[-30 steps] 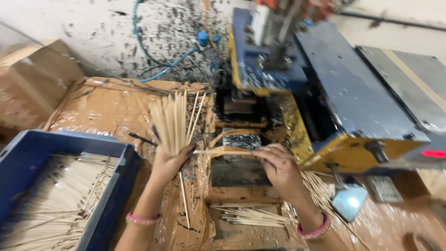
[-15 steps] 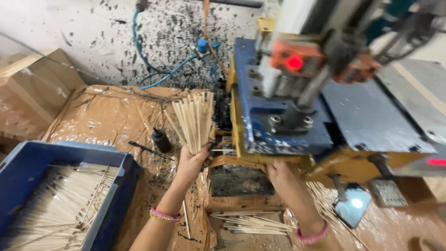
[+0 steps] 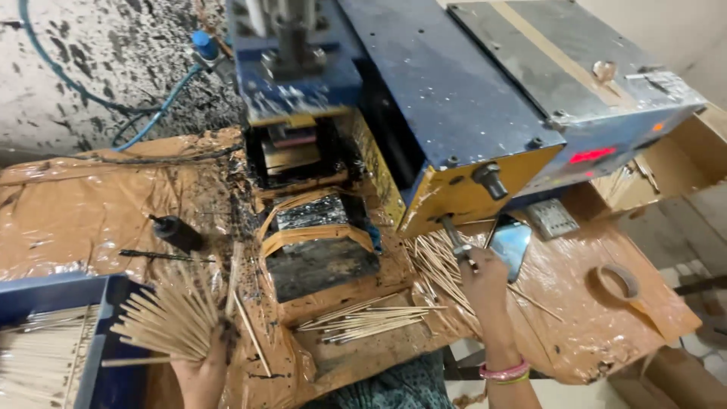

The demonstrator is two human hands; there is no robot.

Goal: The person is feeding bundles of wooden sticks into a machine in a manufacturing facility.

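My left hand [image 3: 201,373] grips a fanned bundle of thin wooden sticks [image 3: 168,318] low at the left, just right of the blue tray [image 3: 91,356]. My right hand [image 3: 483,280] is raised at the right and closed around the metal lever [image 3: 453,233] that hangs under the yellow front of the blue machine [image 3: 424,113]. A small pile of loose sticks [image 3: 363,318] lies on the table between my hands, below the machine's black platform [image 3: 322,254].
The blue tray holds several pale sticks [image 3: 42,356]. More sticks [image 3: 435,261] lie under the machine's front. A black bottle [image 3: 176,231], a phone [image 3: 511,244], a tape roll [image 3: 619,280] and blue hoses [image 3: 163,98] sit on the brown-covered table [image 3: 91,204].
My left hand has dropped with the stick bundle from up near the machine down to the tray's side. My right hand has moved right and taken hold of the lever. The view shifted right.
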